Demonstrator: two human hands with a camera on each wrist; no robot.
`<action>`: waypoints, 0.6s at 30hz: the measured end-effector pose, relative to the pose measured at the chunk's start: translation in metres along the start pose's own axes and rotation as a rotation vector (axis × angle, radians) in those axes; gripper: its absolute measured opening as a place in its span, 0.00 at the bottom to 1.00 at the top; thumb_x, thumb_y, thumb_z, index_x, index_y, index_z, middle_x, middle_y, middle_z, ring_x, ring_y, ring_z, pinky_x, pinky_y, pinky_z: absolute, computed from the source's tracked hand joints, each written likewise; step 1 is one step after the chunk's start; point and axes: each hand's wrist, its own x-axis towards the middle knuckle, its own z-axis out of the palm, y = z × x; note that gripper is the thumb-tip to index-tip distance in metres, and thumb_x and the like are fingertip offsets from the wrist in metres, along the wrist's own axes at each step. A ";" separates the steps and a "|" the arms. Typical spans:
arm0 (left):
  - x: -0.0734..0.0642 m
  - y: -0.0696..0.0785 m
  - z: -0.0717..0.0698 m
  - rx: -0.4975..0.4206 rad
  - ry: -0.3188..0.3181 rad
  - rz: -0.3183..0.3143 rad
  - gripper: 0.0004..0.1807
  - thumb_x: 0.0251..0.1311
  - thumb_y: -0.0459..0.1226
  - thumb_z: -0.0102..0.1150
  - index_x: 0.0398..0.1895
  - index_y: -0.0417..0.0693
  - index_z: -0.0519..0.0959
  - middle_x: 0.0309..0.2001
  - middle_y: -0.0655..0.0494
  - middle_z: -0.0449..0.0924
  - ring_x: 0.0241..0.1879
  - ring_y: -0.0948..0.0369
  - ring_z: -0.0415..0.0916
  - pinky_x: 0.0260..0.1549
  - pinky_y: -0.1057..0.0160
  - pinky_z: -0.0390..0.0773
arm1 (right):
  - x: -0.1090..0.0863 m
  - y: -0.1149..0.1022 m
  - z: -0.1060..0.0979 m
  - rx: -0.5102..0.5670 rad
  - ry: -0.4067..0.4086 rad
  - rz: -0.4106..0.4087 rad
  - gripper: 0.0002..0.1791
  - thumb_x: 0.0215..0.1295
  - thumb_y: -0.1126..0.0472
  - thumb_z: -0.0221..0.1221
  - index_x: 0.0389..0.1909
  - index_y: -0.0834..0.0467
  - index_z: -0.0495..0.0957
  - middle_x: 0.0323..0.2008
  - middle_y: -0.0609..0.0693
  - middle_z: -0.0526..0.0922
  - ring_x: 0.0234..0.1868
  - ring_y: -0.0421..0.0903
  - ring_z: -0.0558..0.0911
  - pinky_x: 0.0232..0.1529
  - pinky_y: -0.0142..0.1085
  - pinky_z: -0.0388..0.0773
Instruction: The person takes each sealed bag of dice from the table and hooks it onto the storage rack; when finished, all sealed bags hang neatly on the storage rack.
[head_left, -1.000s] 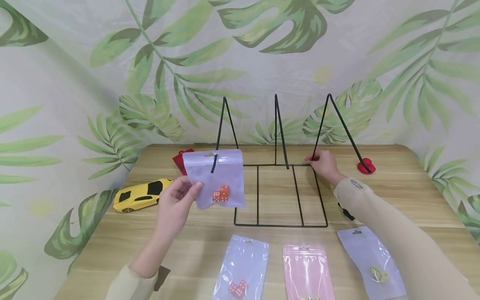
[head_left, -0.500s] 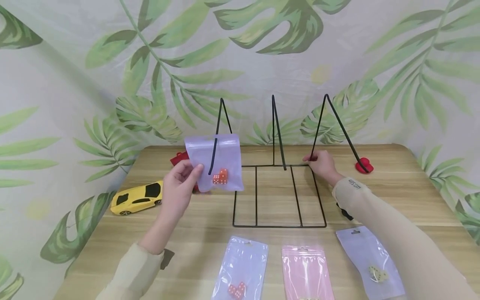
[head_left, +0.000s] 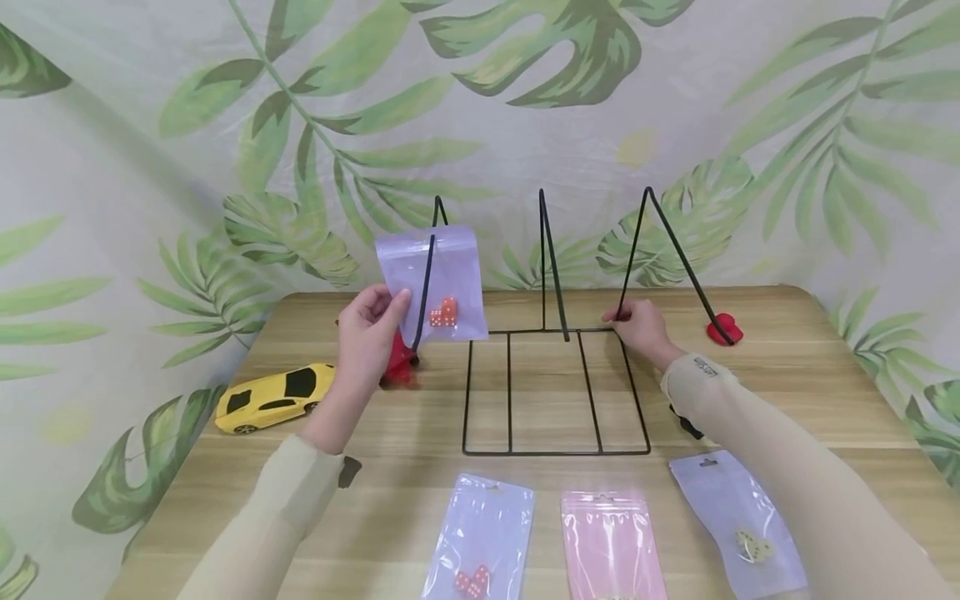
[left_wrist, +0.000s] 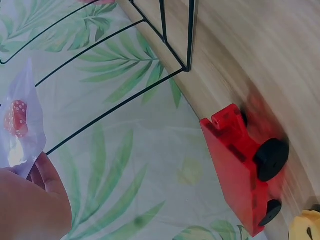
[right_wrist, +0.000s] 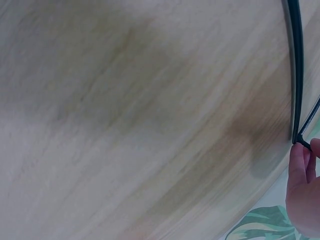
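Note:
My left hand (head_left: pixel 366 333) pinches the left edge of a small purple zip bag (head_left: pixel 467 271) with red dice (head_left: pixel 446 313) in it. The left prong of a black wire display rack (head_left: pixel 555 453) passes through the top of this bag, its free end sticking out in front. In the left wrist view, the bag (left_wrist: pixel 37 117) is seen edge-on beside the prong. With thumb and fingers, my right hand (head_left: pixel 647 332) grips the rack's back right corner, also visible in the right wrist view. The middle and right prongs carry no bags.
Near the front lie a bluish bag (head_left: pixel 491 517) with dice, a pink bag (head_left: pixel 611 533) and a purple bag (head_left: pixel 723 500) with pale dice. A yellow toy car (head_left: pixel 273 400), a red wheeled toy (left_wrist: pixel 232 170) and a red heart-shaped object (head_left: pixel 725 329) surround the rack.
My left hand has raised the purple bag and pushed it farther back along the left prong. The right hand keeps its grip on the rack.

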 end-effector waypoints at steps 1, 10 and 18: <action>0.003 0.000 0.001 0.002 0.000 -0.002 0.11 0.66 0.38 0.59 0.40 0.37 0.77 0.26 0.75 0.82 0.29 0.72 0.77 0.31 0.75 0.79 | 0.000 0.000 0.000 0.000 0.000 0.000 0.11 0.64 0.71 0.54 0.40 0.66 0.85 0.41 0.65 0.86 0.43 0.58 0.83 0.45 0.46 0.78; 0.028 -0.003 0.010 0.002 0.019 0.002 0.14 0.66 0.40 0.59 0.45 0.35 0.78 0.26 0.73 0.81 0.28 0.72 0.76 0.28 0.76 0.77 | 0.001 0.000 0.001 0.006 -0.001 0.021 0.11 0.65 0.70 0.54 0.41 0.66 0.84 0.43 0.65 0.85 0.45 0.59 0.82 0.47 0.45 0.77; 0.046 -0.008 0.020 0.018 0.041 -0.014 0.08 0.65 0.42 0.61 0.38 0.47 0.79 0.24 0.75 0.80 0.25 0.73 0.72 0.25 0.75 0.72 | 0.003 0.003 0.002 0.013 0.010 0.015 0.11 0.63 0.71 0.54 0.39 0.66 0.84 0.42 0.65 0.86 0.44 0.58 0.82 0.44 0.42 0.77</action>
